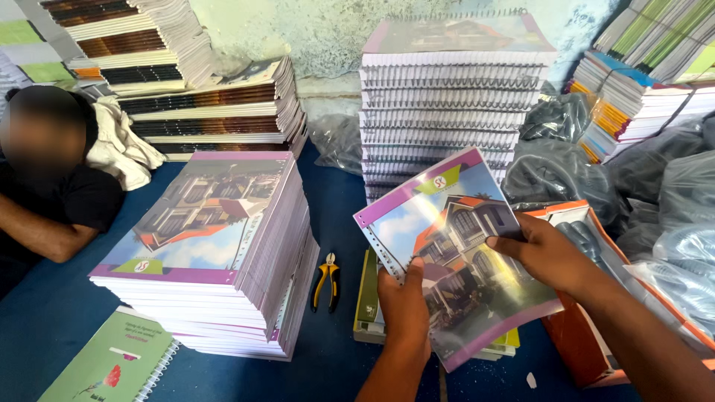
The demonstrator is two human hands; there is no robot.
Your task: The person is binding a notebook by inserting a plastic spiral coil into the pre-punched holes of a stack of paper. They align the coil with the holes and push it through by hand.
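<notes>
The left hand [404,304] grips the lower edge of a glossy, purple-bordered notebook cover printed with a house [454,246], thumb on top and fingers curled beneath. The right hand [547,257] pinches the same cover at its right edge, so the sheet hangs tilted above the blue table [45,327], its punched holes running along the left side. Directly under the cover lies a low pile of yellow-green covered books [366,298], mostly hidden. Just to the right sits an orange cardboard box [577,339] — what it holds looks like dark coiled binding wire, though the view there is poor.

Left of the hands, flat on the table, lie yellow-handled pliers [326,280]. Beside them rises a tall stack of unbound notebooks with the same house cover [223,253], and at the near left corner a green spiral-bound notebook [112,361] lies alone.

Further back stands a high stack of spiral-bound notebooks [447,104] against the pale wall, with grey plastic bags [566,171] bunched to its right and more stacked notebooks with coloured edges [633,89] beyond. At the far left another person in a black shirt [56,201] leans on the table — behind them, a white cloth [119,145] and further brown-edged stacks [216,112].
</notes>
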